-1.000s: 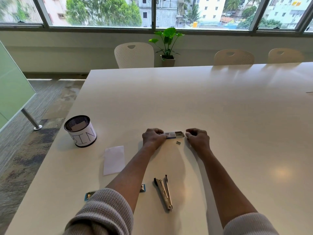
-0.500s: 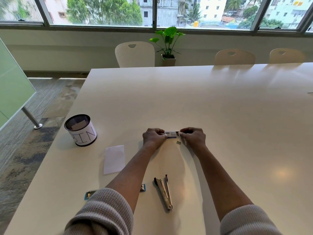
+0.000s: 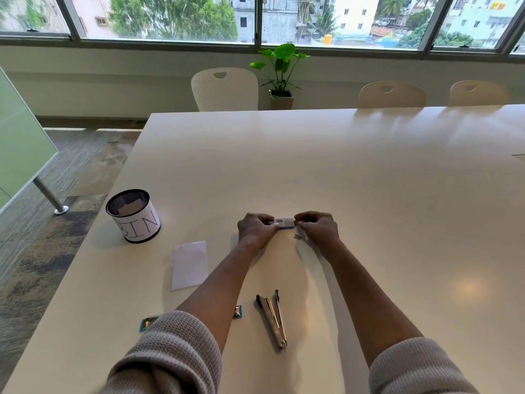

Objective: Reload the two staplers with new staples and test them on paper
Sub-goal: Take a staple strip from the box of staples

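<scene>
- Left hand (image 3: 257,227), right hand (image 3: 319,226): each grip pinches one end of the small rectangular cardboard staple box (image 3: 285,223), on the glossy white worktop (image 3: 369,180).
- Box tray, drawn out a second ago, now pushed in; hands closer.
- Slim metal stapler (image 3: 272,317), hinged open, lies nearer the person.

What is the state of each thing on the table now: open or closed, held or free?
staple box: looks closed, pinched between left hand and right hand.
metal stapler: open, lying free.
blue stapler: lying, mostly hidden.
paper: flat, untouched.
bin: upright, paper inside.
loose staple strip: lying free.
</scene>
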The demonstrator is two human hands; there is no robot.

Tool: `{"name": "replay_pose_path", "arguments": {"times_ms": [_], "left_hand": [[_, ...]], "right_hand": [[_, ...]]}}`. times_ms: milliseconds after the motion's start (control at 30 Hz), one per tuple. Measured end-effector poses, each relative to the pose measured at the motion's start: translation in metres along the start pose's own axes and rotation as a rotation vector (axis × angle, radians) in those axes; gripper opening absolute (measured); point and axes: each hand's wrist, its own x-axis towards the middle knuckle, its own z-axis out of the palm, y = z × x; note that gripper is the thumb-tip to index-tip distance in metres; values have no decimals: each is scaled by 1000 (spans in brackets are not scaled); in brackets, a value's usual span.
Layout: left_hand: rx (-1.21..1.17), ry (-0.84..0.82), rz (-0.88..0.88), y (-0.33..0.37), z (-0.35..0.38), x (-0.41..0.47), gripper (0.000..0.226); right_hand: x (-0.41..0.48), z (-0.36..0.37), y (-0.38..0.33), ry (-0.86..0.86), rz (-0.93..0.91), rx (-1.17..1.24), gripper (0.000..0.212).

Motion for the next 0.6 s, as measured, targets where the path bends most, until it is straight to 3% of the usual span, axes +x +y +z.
{"name": "replay_pose_path", "arguments": {"times_ms": [133,233,400,600], "left_hand": [[-44,-11,-16,-1,-2,-2,42],[-74,-19,-32,-5,-6,-2,47],[-136,0,-65,-9,-11,-4,43],[-244,-48,-111,-16,-21,-3,34]], "right_hand": [[-2,-10,8,-9,-17,75,14],[-11,-15,19,5,-105,-46,16],[-27,-10,29,58,-307,-235,17],[-31,5,30,153,-368,-303,6]]}}
